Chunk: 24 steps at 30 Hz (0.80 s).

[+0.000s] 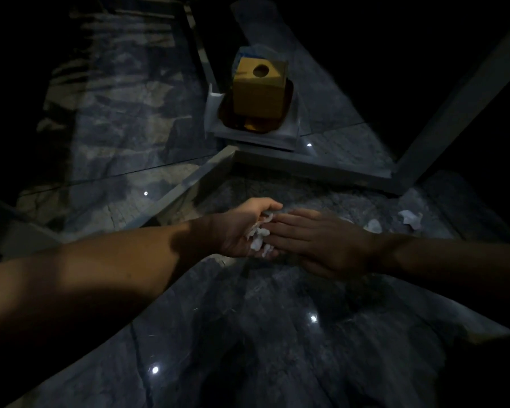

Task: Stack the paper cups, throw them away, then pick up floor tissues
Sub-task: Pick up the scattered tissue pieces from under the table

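My left hand (242, 228) is cupped palm up over the dark marble floor and holds a clump of crumpled white tissues (259, 238). My right hand (321, 240) lies flat, palm down, with its fingertips touching that clump. Two more crumpled tissue pieces (374, 225) (410, 218) lie on the floor just right of my right hand. No paper cups are in view.
A yellow box with a round hole (261, 89) sits on a dark tray (289, 97) on a white stand (295, 129) beyond my hands. Grey frame bars (189, 184) (460, 92) cross the glossy marble floor (277, 334). The scene is very dim.
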{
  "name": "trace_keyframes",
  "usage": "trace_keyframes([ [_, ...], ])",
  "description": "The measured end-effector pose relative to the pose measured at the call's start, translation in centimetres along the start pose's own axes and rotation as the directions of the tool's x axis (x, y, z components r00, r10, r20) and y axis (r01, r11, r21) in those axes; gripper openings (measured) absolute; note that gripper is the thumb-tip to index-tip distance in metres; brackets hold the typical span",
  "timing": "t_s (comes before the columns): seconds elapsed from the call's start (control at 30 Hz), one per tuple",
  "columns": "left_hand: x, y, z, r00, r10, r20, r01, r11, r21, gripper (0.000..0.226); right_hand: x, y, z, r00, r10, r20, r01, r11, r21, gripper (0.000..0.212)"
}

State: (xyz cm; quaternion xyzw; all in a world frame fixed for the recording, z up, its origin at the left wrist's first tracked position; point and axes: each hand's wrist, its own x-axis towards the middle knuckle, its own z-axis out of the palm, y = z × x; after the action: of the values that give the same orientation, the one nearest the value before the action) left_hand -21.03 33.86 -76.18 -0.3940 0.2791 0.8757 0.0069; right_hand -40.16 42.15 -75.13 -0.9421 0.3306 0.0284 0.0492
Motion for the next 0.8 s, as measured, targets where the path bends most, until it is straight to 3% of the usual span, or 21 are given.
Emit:
trace_keyframes([
  [0.27, 0.2, -0.2, 0.5, 0.994, -0.027, -0.108, 0.039, 0.993, 0.11, 0.044, -0.5, 1.2, 0.8, 1.0, 0.004, 0.019, -0.003, 0.999, -0.038, 0.063],
  [0.47, 0.9, -0.1, 0.5, 0.988, 0.078, -0.136, -0.043, 0.968, 0.247, 0.062, -5.2, 5.2, 1.1, 0.975, 0.119, 0.19, -0.1, 0.989, -0.109, 0.063],
  [0.57, 1.4, 0.0, 0.8, 0.989, 0.072, -0.129, -0.037, 0.967, 0.254, 0.071, -8.1, 7.0, 1.7, 0.931, 0.231, 0.282, -0.187, 0.967, -0.173, 0.059],
  [0.7, 2.2, 0.3, 1.5, 0.988, 0.059, -0.142, -0.022, 0.967, 0.254, 0.065, -10.9, 8.9, 2.2, 0.783, 0.395, 0.48, -0.335, 0.919, -0.209, 0.065],
  [0.8, 2.4, 0.3, 1.7, 0.989, 0.056, -0.138, -0.021, 0.97, 0.243, 0.064, -11.4, 8.6, 2.4, 0.73, 0.429, 0.532, -0.377, 0.902, -0.211, 0.062],
])
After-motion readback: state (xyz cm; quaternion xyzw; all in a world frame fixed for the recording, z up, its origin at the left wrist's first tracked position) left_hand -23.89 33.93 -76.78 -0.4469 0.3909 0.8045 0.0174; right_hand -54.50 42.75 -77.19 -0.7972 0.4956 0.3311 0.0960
